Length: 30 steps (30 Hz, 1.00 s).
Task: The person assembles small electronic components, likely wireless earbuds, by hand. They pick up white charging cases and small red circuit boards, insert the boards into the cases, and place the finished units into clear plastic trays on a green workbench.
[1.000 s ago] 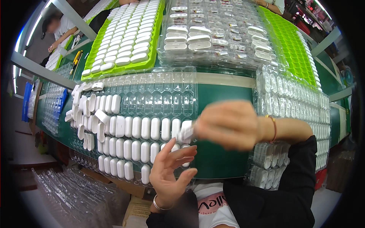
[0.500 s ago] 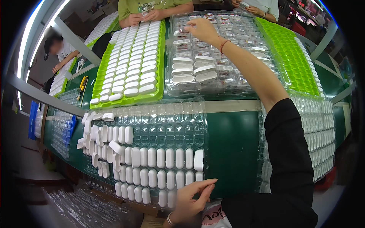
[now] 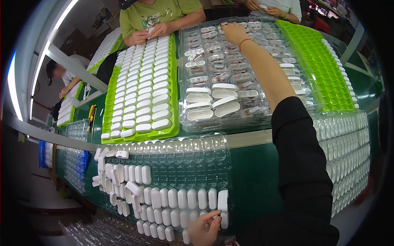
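My right hand (image 3: 234,33) reaches far forward over a clear plastic tray (image 3: 193,123) of small packed parts. Its fingers are bent together at the tray's far part; whatever lies between the fingertips is too small to make out. Open white oval cases (image 3: 227,107) fill its near left corner. Low in front, my left hand (image 3: 205,228) hovers over a clear blister tray (image 3: 193,162) holding rows of white oval cases (image 3: 172,198). Its thumb and forefinger are apart, beside the rightmost white case (image 3: 224,220); contact is unclear, and I see nothing held.
A green tray (image 3: 174,123) of white cases stands at left, with a yellow cutter (image 3: 92,112) beside it. Another green tray (image 3: 305,53) stands far right, above stacked clear trays (image 3: 344,151). Loose white pieces (image 3: 115,176) lie heaped on the blister tray. Co-workers (image 3: 164,16) sit across.
The view has tilted up, so everything sits lower. My right hand has moved rightward along the far part of its tray. My left fingertips have shifted left, to the rightmost white case.
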{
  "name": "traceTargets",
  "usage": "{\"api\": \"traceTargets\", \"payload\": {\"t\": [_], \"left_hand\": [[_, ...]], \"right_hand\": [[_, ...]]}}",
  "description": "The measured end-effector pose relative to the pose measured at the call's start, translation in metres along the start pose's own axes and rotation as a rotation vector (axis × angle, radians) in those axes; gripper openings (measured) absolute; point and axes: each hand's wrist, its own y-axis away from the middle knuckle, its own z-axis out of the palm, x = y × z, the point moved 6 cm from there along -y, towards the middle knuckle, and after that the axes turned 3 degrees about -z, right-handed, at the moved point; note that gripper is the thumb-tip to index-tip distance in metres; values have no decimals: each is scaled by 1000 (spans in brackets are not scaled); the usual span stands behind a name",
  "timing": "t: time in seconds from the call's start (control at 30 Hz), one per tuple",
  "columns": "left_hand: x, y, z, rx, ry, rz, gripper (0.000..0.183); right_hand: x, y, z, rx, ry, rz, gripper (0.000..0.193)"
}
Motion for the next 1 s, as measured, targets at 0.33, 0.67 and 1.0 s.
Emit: {"api": "traceTargets", "payload": {"t": [0.33,0.67,1.0], "left_hand": [[6,-5,-8,-71,50,23,21],[8,-12,-9,-61,612,-32,75],[0,17,9,-210,794,23,42]], "right_hand": [[-1,9,-53,513,-272,-48,13],[-175,267,-272,345,-944,-1204,15],[-182,393,-290,-17,-1303,-1081,27]]}}
